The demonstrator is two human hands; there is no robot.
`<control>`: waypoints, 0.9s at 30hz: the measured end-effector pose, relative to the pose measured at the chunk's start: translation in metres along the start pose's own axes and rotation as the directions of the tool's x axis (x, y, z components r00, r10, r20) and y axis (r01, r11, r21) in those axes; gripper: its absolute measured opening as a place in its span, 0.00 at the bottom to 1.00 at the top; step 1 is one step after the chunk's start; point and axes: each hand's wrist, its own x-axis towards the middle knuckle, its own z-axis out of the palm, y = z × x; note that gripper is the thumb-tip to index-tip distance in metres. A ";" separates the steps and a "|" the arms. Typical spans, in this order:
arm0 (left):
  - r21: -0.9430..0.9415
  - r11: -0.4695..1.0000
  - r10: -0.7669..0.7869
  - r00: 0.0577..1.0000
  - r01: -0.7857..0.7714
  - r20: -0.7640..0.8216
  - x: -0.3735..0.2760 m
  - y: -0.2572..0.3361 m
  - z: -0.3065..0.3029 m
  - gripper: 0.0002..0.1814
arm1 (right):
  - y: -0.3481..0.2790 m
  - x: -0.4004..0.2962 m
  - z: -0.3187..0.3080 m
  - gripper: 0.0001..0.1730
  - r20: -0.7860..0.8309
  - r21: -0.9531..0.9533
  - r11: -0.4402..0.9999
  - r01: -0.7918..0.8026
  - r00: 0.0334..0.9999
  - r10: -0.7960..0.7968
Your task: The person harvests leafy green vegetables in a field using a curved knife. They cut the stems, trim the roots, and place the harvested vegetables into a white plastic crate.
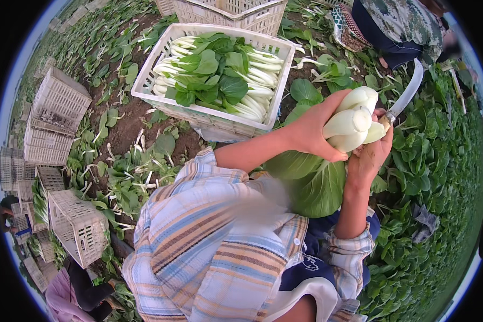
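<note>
My left hand grips several heads of bok choy around their thick white bases, cut ends up. Their broad green leaves hang down in front of my body. In my right hand is a curved knife, its short handle held in the fingers, the blade pointing up and away to the right. The right hand is up against the bok choy, and a pale stalk lies close to the handle. Part of the right fingers is hidden behind the bases. Beyond my left forearm stands a white plastic crate packed with bok choy.
More plastic crates stand behind it, and others are stacked at left. Loose leaves litter the soil. Growing greens fill the right side. One person crouches at upper right, another at lower left.
</note>
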 end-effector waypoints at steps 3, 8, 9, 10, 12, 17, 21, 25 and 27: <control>0.458 0.889 0.038 0.998 -0.014 -0.043 0.018 0.035 -0.059 0.53 | -0.016 0.015 -0.003 0.06 0.074 -0.029 0.999 0.039 0.997 -0.037; 0.983 0.170 -0.024 0.997 -0.066 0.071 0.075 0.028 -0.158 0.48 | -0.002 0.031 -0.081 0.04 -0.149 -0.070 0.997 -0.013 0.989 0.003; 0.997 0.021 -0.090 0.993 -0.073 0.074 0.079 0.011 -0.177 0.47 | 0.008 0.028 -0.090 0.04 -0.167 -0.029 0.998 -0.049 0.985 0.043; 0.990 -0.109 -0.145 0.987 -0.092 0.075 0.082 -0.017 -0.193 0.46 | 0.019 0.027 -0.102 0.04 -0.199 -0.028 0.997 -0.078 0.977 0.071; 0.982 -0.173 -0.241 0.970 -0.070 0.027 0.071 -0.089 -0.225 0.43 | 0.036 0.024 -0.116 0.04 -0.264 -0.003 0.992 -0.130 0.957 0.124; 0.999 0.032 -0.120 0.993 -0.010 0.014 0.066 -0.171 -0.256 0.45 | 0.037 0.021 -0.152 0.05 -0.436 -0.012 0.996 -0.088 0.897 0.074; 0.990 0.117 -0.230 0.967 -0.082 0.108 0.067 -0.188 -0.259 0.46 | 0.028 0.025 -0.184 0.05 -0.531 -0.015 0.999 -0.051 0.847 0.035; 0.997 0.065 -0.296 0.953 -0.046 0.063 0.053 -0.210 -0.268 0.46 | 0.030 0.028 -0.193 0.05 -0.520 0.027 1.000 -0.009 0.854 0.022; 0.999 0.044 -0.302 0.953 -0.017 0.030 0.054 -0.208 -0.274 0.46 | 0.027 0.032 -0.190 0.05 -0.487 0.020 1.000 0.008 0.873 0.003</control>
